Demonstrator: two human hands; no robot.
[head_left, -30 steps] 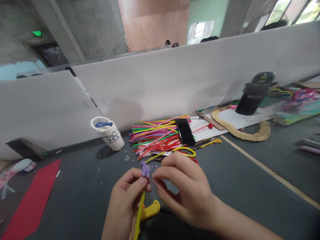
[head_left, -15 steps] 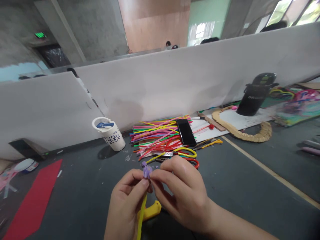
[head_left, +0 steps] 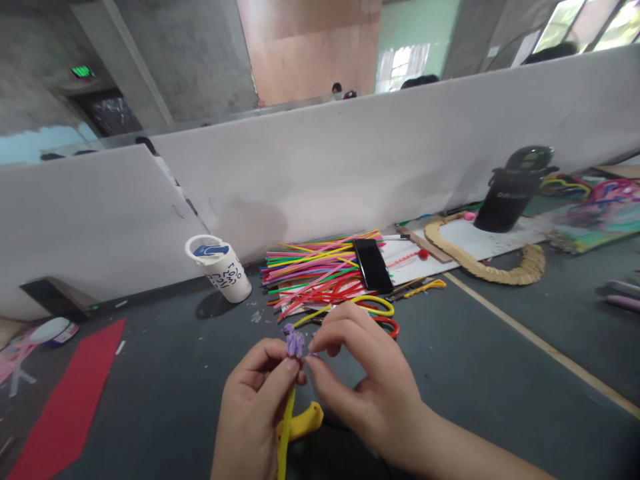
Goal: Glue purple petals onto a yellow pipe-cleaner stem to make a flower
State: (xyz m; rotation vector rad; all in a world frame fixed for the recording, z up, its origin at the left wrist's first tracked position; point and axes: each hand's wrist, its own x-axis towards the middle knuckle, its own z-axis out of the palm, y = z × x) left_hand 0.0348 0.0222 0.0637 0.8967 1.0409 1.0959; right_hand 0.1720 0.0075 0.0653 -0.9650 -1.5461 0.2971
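A small purple clay-like flower (head_left: 295,344) sits at the top of a yellow stem (head_left: 283,433) that looks like a pipe cleaner. My left hand (head_left: 257,400) pinches the two where they join, thumb in front. My right hand (head_left: 370,380) is just to the right of the flower, thumb and forefinger slightly apart, with nothing visible between them. Beyond the fingertips lies another purple piece (head_left: 289,329) by a yellow stick, with tiny purple crumbs around it. A yellow plastic tool (head_left: 306,421), partly hidden, lies below my hands.
Behind my hands are scissors with yellow handles (head_left: 380,305), a heap of coloured pipe cleaners (head_left: 310,270) and a black phone (head_left: 373,265). A white cup (head_left: 227,273) stands left, a black bottle (head_left: 507,200) right. Red sheet (head_left: 75,400) lies left; a white partition (head_left: 340,173) runs behind.
My right hand's fingertips have come off the flower and moved slightly right, with thumb and forefinger parting. My left hand still holds the flower and stem in the same spot.
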